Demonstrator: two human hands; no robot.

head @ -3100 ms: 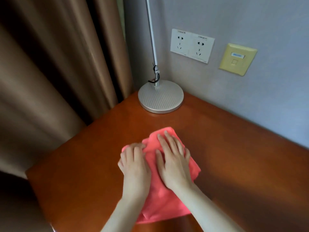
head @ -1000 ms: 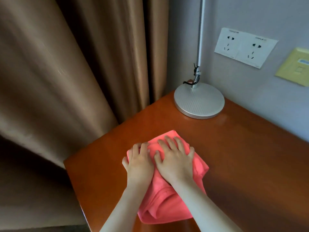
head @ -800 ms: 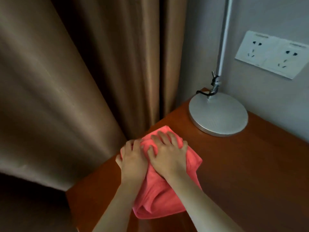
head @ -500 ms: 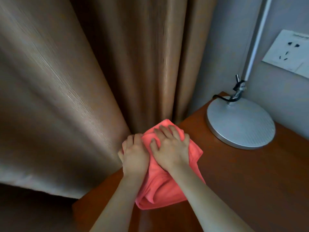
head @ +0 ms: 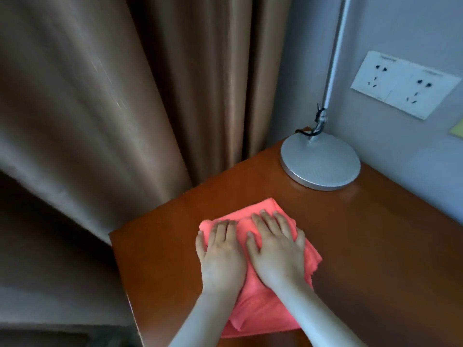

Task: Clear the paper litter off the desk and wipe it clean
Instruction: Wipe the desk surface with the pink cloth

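Cloth: coral-pink folded microfibre cloth, lying flat on the desk near its left front corner, bunched slightly at the right edge.
Surface: glossy reddish-brown wooden desk; no paper litter is visible on the part in view, so the clearing step appears done and wiping is the step in hand.
Left hand: left hand laid palm-down on the cloth, fingers straight and close together, pressing rather than gripping.
Right hand: right hand likewise flat on the cloth just beside the left, fingers extended and slightly spread, nothing held.
Fixtures: round silver metal lamp base stands in the far corner, well apart from the cloth, with its thin pole rising along the grey wall; a black cord is looped at the foot of the pole. Brown pleated curtain hangs just beside the desk's left edge.
Risk 1: a long forward stroke could run the cloth into the lamp base and shift it or snag the cord.
Risk 2: with flat palms only, the loose folds could slide out from under the hands or over the left edge, since nothing pinches them.
Change: half a second ago the cloth was up against the curtain at the far left edge; it now lies nearer the person, with bare desk showing between cloth and curtain. Hand posture is unchanged.
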